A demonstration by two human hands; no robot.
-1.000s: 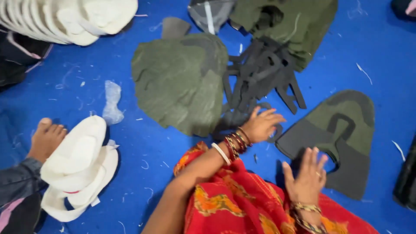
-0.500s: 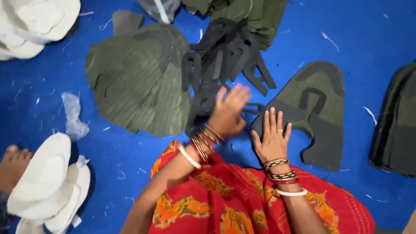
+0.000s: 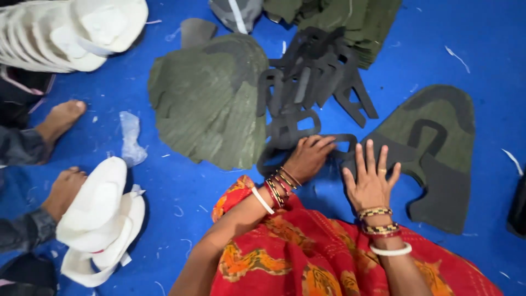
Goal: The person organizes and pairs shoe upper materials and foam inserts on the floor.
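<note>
My left hand (image 3: pixel 309 158) is curled on a dark grey cut-out strip (image 3: pixel 290 134) at the near edge of a pile of similar dark grey cut-outs (image 3: pixel 323 71). Just to its right, my right hand (image 3: pixel 370 181) lies flat with fingers spread on the left edge of an olive and grey shoe-upper stack (image 3: pixel 438 142). A fanned pile of olive fabric pieces (image 3: pixel 208 98) lies to the left of the grey cut-outs. Both wrists wear bangles above a red patterned cloth (image 3: pixel 329 257).
Stacked white moulded pieces sit at top left (image 3: pixel 71 27) and bottom left (image 3: pixel 101 219). Another person's bare feet (image 3: pixel 63 118) rest on the blue floor (image 3: pixel 181 192) at the left. A crumpled plastic scrap (image 3: pixel 131 137) lies nearby. More olive pieces (image 3: pixel 350 22) are at the top.
My right hand has risen from near the red cloth and now lies flat on the olive upper stack beside my left hand. My left hand has stayed at the grey cut-outs.
</note>
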